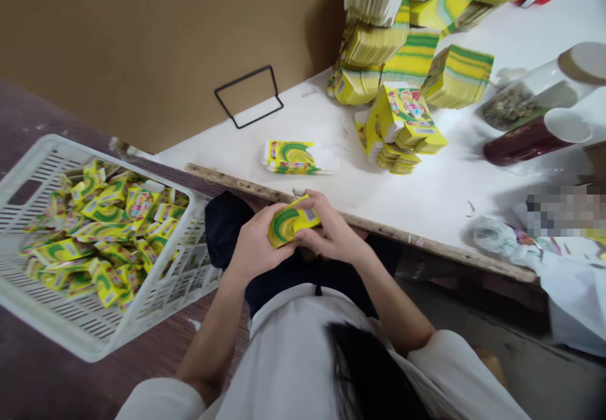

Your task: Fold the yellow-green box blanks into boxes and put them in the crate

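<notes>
Between my two hands, over my lap at the table edge, is a small yellow-and-green cardboard box [290, 223]. My left hand [258, 243] wraps around its left end. With thumb and fingers, my right hand [331, 230] grips the right end, near a printed barcode. Just beyond my hands, a flattened yellow carton [291, 156] lies on the white table [326, 120]. Farther right is a small pile of similar cartons [409, 114], some overlapping. The undersides of my hands are hidden.
A white plastic crate [101, 338] at my left holds many small yellow boxes [104, 218]. Tall stacks of flat cartons [379, 41] stand at the back. On the right lie a maroon cup [525, 142], a clear jar [516, 104] and crumpled plastic [497, 240]. A bent wire frame [249, 98] sits by the brown board [165, 41].
</notes>
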`<state>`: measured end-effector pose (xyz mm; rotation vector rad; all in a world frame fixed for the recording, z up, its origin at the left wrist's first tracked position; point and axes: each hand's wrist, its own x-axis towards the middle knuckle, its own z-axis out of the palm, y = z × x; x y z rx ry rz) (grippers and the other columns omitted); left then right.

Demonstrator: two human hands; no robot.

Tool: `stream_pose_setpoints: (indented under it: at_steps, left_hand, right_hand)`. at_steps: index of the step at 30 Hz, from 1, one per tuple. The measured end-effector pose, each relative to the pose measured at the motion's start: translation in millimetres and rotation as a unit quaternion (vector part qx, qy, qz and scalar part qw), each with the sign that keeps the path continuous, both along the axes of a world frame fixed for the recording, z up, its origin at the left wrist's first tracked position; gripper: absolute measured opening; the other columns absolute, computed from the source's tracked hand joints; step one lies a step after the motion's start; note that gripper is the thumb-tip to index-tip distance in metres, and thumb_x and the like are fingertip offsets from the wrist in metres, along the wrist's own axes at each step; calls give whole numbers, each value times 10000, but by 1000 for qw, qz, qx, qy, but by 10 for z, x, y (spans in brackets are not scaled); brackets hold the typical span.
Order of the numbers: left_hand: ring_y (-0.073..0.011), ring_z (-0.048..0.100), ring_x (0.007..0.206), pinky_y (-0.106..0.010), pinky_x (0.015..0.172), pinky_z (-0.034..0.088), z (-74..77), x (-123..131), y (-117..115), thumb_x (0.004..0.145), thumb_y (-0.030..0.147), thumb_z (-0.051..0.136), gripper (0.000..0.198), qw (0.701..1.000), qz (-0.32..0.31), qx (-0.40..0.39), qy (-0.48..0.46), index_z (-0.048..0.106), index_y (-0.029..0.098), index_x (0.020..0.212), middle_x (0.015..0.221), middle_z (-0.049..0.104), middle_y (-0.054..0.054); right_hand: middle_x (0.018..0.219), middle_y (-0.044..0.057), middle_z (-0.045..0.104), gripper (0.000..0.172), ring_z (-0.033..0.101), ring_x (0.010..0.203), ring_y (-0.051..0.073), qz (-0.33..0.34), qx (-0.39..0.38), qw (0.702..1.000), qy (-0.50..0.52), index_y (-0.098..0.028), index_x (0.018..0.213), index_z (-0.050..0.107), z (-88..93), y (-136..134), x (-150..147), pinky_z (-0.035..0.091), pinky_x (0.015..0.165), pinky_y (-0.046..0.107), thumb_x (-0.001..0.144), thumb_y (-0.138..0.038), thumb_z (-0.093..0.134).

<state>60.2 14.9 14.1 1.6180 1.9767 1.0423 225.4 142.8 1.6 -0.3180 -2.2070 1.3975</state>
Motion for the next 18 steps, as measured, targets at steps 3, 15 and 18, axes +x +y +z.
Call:
stream_pose_setpoints:
  at_steps: [3, 15, 18]
  left_hand:
    - [-230, 704, 943, -344, 849, 570, -93, 16, -29, 755, 342, 801, 546, 998, 28, -1, -49, 574, 196, 1230, 1108, 708, -80]
    - [-241, 681, 1020, -357, 893, 557, -143, -45, -183, 771, 325, 783, 573, 995, 81, 33, 54, 532, 213, 1274, 1154, 683, -80]
    - [-258, 680, 1046, -366, 907, 554, -163, 8, -153, 757, 280, 772, 572, 992, 78, 38, 90, 532, 207, 1272, 1155, 686, -86]
  right_hand:
    - [1526, 225, 390, 720, 439, 1420, 299, -45, -47, 998, 20, -169, 1528, 282, -74, -86, -87, 396, 1174, 511, 972, -512, 587]
    - [1535, 141, 489, 472, 461, 1436, 217, 2, -54, 998, 15, -189, 1531, 368, -8, -127, -281, 359, 1220, 439, 1075, -308, 341]
    - [1475, 163, 549, 446, 520, 1385, 215, -48, -21, 998, 24, -157, 1482, 415, -94, -205, -291, 419, 1174, 412, 1048, -256, 392]
